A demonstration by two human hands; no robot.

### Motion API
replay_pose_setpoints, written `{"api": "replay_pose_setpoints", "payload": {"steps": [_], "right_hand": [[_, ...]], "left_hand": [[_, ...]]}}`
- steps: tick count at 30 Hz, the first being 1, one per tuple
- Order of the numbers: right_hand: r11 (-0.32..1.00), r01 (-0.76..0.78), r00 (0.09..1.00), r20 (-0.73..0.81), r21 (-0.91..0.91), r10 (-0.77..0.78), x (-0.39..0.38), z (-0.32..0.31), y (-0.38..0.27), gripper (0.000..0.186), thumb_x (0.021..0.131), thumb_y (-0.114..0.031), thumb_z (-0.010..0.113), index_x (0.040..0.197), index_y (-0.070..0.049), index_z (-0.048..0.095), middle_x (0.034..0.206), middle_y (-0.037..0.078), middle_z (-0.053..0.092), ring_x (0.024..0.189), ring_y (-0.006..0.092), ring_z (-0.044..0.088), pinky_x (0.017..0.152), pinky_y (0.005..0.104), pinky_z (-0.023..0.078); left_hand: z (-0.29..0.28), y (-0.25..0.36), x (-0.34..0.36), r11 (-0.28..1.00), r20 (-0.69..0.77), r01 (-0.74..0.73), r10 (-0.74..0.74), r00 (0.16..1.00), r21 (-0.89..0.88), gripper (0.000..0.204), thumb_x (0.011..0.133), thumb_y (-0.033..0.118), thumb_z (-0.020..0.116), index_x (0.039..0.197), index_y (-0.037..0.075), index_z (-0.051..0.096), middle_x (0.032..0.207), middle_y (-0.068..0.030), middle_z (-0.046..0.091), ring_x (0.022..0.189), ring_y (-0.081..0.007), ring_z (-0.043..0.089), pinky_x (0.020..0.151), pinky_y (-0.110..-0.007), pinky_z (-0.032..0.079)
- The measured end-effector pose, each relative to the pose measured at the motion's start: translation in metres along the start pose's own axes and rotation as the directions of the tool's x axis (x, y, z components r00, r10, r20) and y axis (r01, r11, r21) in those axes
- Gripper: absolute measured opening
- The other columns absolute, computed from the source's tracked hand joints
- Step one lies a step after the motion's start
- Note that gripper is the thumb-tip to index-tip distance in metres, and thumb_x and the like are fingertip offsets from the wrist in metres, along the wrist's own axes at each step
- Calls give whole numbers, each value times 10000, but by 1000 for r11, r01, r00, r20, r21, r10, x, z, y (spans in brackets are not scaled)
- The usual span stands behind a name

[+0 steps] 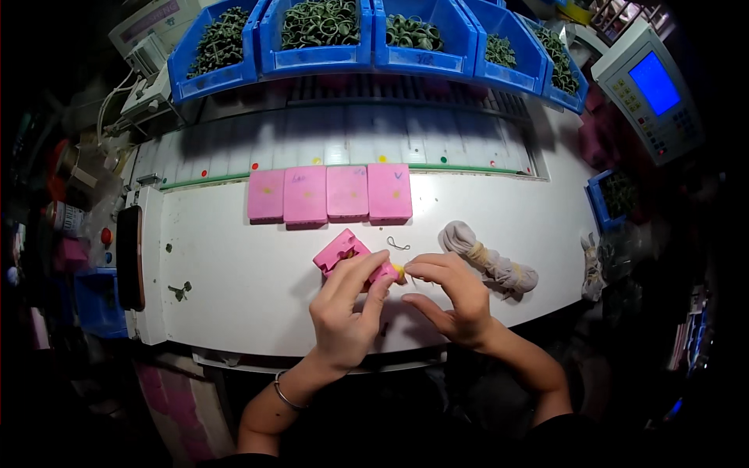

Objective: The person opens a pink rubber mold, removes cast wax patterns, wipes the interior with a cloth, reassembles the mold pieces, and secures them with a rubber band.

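Observation:
My left hand [349, 316] grips a pink rubber mould [341, 248] over the white tabletop, thumb and fingers closed round it. Notches show along the mould's upper face, and my fingers cover much of the rest. A small yellow piece [399, 271] sticks out at its right end. Beside it is my right hand [452, 300], with forefinger and thumb spread apart; the forefinger's tip comes close to the yellow piece, and whether they touch I cannot tell. A bent wire loop [398, 244] lies just beyond both hands.
Several pink blocks [304, 196] stand in a row behind my hands. To the right lies a tied grey cloth bundle [499, 265]. Blue bins [316, 58] of small green pieces line the back. A keypad unit [654, 90] with a blue screen stands far right; green scraps [179, 292] lie left.

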State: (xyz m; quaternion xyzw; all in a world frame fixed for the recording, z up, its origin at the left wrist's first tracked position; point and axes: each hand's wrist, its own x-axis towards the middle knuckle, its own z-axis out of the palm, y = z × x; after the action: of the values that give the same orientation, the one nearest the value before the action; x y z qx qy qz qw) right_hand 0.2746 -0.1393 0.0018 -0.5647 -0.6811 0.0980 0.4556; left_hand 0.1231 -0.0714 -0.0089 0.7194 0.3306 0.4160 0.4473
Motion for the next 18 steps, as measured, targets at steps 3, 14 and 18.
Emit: {"api": "replay_pose_setpoints", "payload": {"steps": [3,14,18], "right_hand": [[985,-61,989,121,-163,82,-15,-1,14,354,706,-1,706,1035,-11,574,944,138,598,818,296,582,716,348,478],[993,107,961,250,50,-117,9,-15,-14,648,683,9,679,1291,37,455,1269,225,479,954,314,583,807,361,495],[995,49,950,303,91,-75,14,-18,-23,674,694,14,693,1311,32,423,1280,220,456,1040,335,557,854,356,499]], "left_hand": [[0,2,11,970,-11,-200,204,979,139,249,789,-32,656,1037,-25,627,922,-134,641,761,-221,634,656,-285,515],[-20,10,19,730,335,451,-313,888,-513,303,904,42,571,1185,-68,542,919,-94,631,723,-86,582,571,-192,473],[-28,15,21,734,369,476,-322,872,-484,315,901,49,580,1190,-70,539,916,-90,631,714,-80,585,575,-191,480]]}}
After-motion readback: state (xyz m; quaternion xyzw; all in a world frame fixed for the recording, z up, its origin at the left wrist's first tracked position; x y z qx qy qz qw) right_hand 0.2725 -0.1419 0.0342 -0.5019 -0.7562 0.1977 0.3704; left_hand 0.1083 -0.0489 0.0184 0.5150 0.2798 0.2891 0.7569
